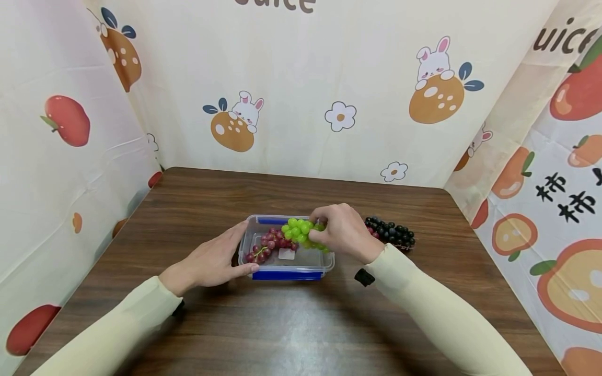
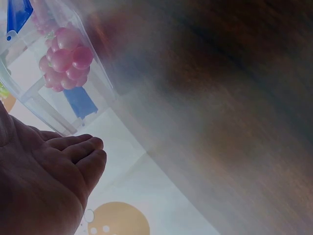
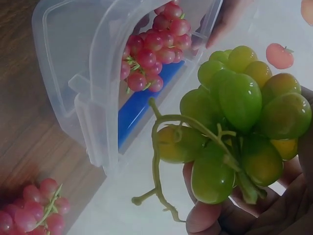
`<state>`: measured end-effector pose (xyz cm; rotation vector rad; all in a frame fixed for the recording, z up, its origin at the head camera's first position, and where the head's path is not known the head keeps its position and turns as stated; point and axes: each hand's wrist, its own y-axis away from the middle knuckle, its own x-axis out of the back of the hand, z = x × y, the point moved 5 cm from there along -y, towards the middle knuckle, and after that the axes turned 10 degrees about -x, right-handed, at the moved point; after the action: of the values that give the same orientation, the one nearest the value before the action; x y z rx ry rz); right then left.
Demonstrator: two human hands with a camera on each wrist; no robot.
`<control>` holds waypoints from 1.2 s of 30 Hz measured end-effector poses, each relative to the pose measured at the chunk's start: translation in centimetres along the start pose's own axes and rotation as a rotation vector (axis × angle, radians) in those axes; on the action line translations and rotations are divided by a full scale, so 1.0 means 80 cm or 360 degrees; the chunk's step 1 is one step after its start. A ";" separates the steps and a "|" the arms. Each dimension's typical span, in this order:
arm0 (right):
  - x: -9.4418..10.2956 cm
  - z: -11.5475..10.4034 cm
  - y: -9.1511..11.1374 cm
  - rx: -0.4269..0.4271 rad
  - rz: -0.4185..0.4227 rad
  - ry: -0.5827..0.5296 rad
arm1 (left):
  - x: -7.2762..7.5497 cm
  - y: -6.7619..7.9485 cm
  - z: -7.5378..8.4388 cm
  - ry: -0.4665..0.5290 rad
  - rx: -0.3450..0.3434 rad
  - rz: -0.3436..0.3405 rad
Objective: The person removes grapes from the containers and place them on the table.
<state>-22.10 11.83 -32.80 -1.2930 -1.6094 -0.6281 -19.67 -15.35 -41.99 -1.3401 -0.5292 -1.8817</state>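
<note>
A clear plastic food box (image 1: 312,265) with blue clips sits mid-table, a bunch of red grapes (image 1: 270,243) lying inside. My left hand (image 1: 209,261) rests along its left side, thumb at the front corner and fingers stretched towards the back. In the left wrist view those fingers (image 2: 88,156) look straight, near the box wall. Over the box's right half, my right hand (image 1: 339,230) pinches a bunch of green grapes (image 1: 297,231). Its bare stem (image 3: 159,166) dangles free in the right wrist view. The palm hides part of the bunch.
Right of the box lie a bunch of black grapes (image 1: 392,233) and more red grapes (image 1: 372,233), partly hidden behind my right wrist. The brown wooden table (image 1: 291,324) ends at a printed curtain (image 1: 291,130) at the back and sides.
</note>
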 end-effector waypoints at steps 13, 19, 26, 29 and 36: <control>0.008 0.008 0.005 -0.0037 0.0023 -0.0008 | 0.000 0.000 0.000 0.0009 -0.0020 0.0018; 0.011 0.011 0.007 -0.0009 0.0040 -0.0009 | 0.000 0.000 0.000 0.0009 -0.0015 0.0018; 0.016 0.015 0.011 -0.0009 0.0062 -0.0007 | 0.000 0.000 -0.001 0.0002 -0.0013 0.0010; 0.020 0.017 0.012 -0.0006 0.0078 -0.0016 | 0.000 0.000 -0.001 -0.0001 -0.0016 0.0013; 0.026 0.021 0.013 -0.0039 0.0086 -0.0028 | 0.000 0.001 -0.001 0.0003 -0.0010 0.0014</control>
<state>-21.72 14.53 -31.84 -1.3588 -1.5802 -0.6063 -19.65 -15.44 -42.00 -1.3423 -0.5160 -1.8787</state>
